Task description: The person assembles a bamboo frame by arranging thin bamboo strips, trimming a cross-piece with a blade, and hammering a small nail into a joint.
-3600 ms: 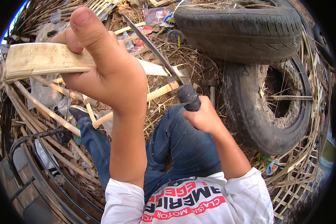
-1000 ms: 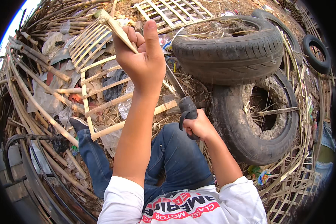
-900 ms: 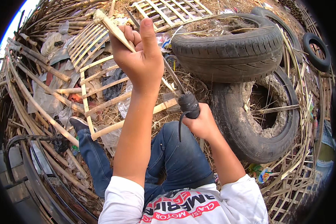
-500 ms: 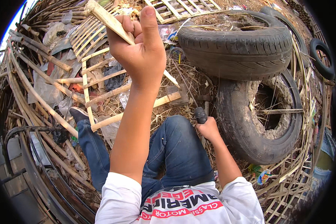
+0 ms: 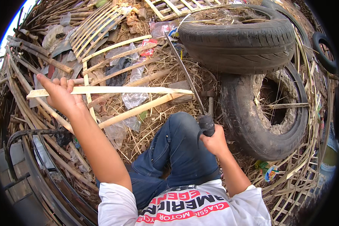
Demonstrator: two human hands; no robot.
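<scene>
head: pale strip in left fingers, knife in right fingers

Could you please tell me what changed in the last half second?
The left grip has moved left and lower in the view, carrying the pale strip, which now lies crosswise with its right end by the knife. Nothing was let go; the right grip still holds the knife, and the upper tyre stayed put.

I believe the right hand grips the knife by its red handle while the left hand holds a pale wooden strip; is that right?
Almost: the head view shows a black handle, not red. The right hand grips the knife by it, and the left hand holds a pale wooden strip.
</scene>
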